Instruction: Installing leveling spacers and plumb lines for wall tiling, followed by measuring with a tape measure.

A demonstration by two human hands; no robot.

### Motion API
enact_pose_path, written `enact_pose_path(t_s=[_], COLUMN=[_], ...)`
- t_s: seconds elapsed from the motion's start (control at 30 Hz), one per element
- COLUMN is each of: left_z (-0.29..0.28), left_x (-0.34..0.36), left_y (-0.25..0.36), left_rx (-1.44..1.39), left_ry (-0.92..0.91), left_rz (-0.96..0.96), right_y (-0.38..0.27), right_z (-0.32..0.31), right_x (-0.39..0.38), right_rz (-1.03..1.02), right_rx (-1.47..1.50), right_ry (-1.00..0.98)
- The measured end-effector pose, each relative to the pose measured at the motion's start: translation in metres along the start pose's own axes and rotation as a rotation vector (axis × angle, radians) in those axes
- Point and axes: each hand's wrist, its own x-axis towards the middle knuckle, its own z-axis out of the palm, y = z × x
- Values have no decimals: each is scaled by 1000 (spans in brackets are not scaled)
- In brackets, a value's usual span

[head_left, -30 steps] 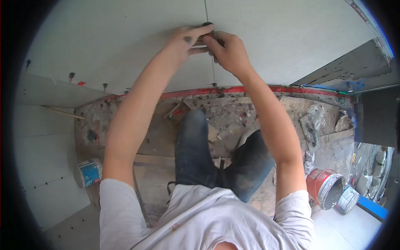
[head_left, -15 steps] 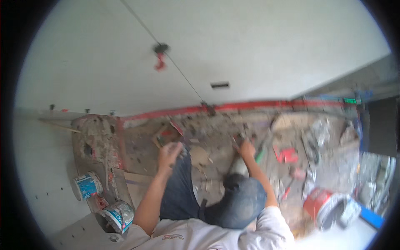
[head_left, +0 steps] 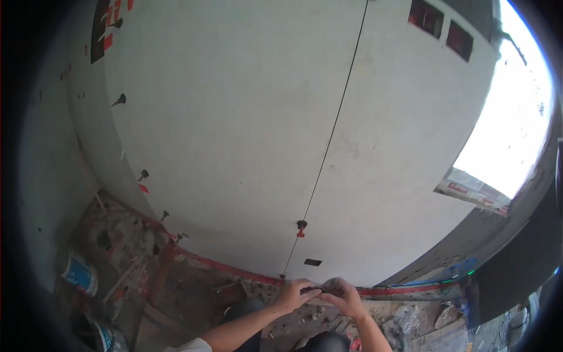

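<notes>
My left hand [head_left: 291,296] and my right hand [head_left: 346,298] meet in front of the foot of the pale wall panels. Their fingertips pinch together around something small and dark, too small to make out. Just above them, a black and red tile-levelling clip [head_left: 301,227] sits on the thin dark joint [head_left: 334,126] between two large panels. Lower on the same joint, near my left hand, is a dark clip [head_left: 282,276]. A small rectangular cut-out [head_left: 312,262] lies above my fingers in the right panel.
Several dark clips [head_left: 144,175] line the panel's left edge. A bright window opening [head_left: 498,117] is at the right. Two square cut-outs [head_left: 426,18] sit at the top. Debris covers the floor [head_left: 182,293]; a blue and white bucket [head_left: 80,276] stands at the left. Red tape [head_left: 234,270] runs along the wall's base.
The view has tilted up toward the wall. My hands were apart, low over the floor and my knees; now they are together near the wall's foot.
</notes>
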Motion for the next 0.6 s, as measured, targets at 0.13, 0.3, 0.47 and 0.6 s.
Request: enact_pose_path(t_s=[0.13, 0.3, 0.47, 0.6], left_z=[-49, -87, -114, -117], left_x=[18, 33, 42, 48], left_y=[53, 77, 96, 100], left_rx=[-164, 162, -34, -104], left_ry=[-5, 93, 63, 94], left_rz=[119, 433, 318, 436], right_y=[-58, -100, -150, -171], right_z=[11, 20, 54, 37], right_x=[10, 28, 26, 34], right_rz=[-126, 135, -438, 200], right_rx=[82, -492, -325, -453], right_ry=[159, 282, 378, 353])
